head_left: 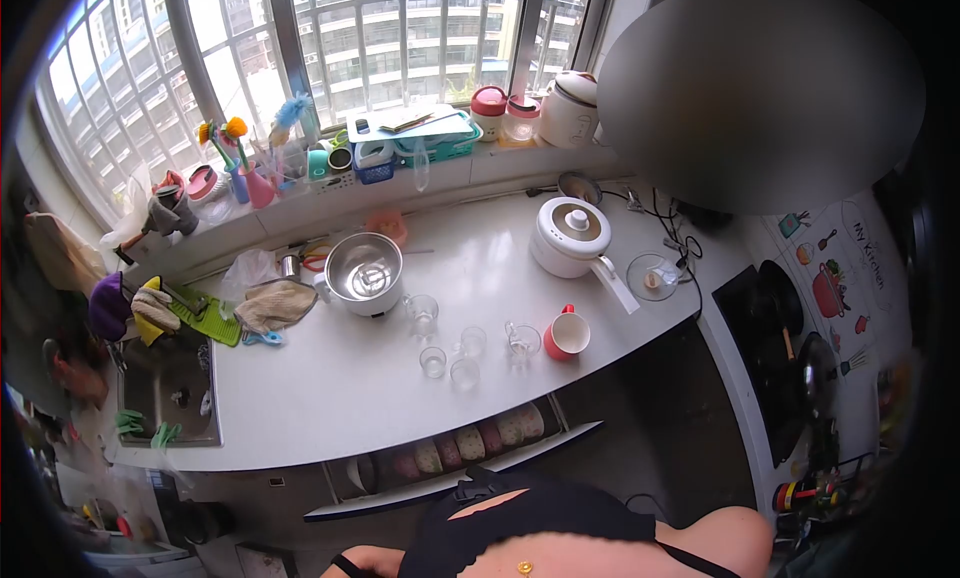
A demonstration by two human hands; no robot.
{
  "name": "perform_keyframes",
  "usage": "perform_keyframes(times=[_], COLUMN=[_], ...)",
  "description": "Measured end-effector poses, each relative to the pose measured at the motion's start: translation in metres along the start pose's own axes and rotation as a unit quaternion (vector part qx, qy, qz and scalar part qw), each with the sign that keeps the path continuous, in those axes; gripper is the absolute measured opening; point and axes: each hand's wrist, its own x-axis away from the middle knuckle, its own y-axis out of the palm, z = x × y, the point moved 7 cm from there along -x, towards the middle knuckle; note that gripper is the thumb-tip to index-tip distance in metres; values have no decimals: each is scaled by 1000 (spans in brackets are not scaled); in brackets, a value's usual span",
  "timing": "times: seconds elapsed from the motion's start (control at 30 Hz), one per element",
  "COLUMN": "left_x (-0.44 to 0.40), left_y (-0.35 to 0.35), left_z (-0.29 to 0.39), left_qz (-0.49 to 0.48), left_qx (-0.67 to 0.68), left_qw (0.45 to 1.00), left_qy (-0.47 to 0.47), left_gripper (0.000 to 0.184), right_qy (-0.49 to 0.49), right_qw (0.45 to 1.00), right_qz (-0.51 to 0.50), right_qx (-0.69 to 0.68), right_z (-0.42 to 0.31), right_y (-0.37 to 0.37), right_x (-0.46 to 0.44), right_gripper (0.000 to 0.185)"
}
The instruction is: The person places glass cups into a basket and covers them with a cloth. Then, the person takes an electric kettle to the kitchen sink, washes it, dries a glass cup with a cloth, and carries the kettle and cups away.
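Neither of my hands shows; my upper body is at the bottom, in front of an open drawer point(345, 505) holding several patterned bowls point(470, 442). On the white counter point(300, 398) above it, a red mug with a white inside point(567, 336) stands near the front edge. Left of the mug are a clear glass cup with a handle point(521, 344) and several small clear glasses point(432, 362). A larger glass cup point(423, 315) is beside a steel-lined pot point(364, 274). Farther right sits a lidded white electric pot point(572, 236) with a long handle.
At the left is a sink point(165, 433) with green gloves point(166, 435) on its edge. Brown cloth point(275, 306) lies near it. A glass lid point(652, 276) and black cables are at the right, before the stove point(745, 328). Jars and a teal basket point(440, 146) line the windowsill.
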Motion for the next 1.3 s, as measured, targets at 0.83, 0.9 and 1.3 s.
perform_keyframes(times=[0.83, 0.9, 1.3], left_x=[47, 48, 104], left_y=[-193, -210, -386], left_z=[142, 133, 147], left_qz=[435, 463, 714], left_qx=[42, 56, -74], left_qw=[870, 851, 679], left_qy=[228, 242, 154], left_gripper=[24, 25, 51], right_qy=[-433, -365, -266], right_qw=[763, 744, 503], right_qz=[387, 408, 517], right_qx=[285, 383, 640], right_z=[-447, -474, -483], right_y=[-48, -70, -113], right_x=[25, -19, -114], right_gripper=[22, 25, 17])
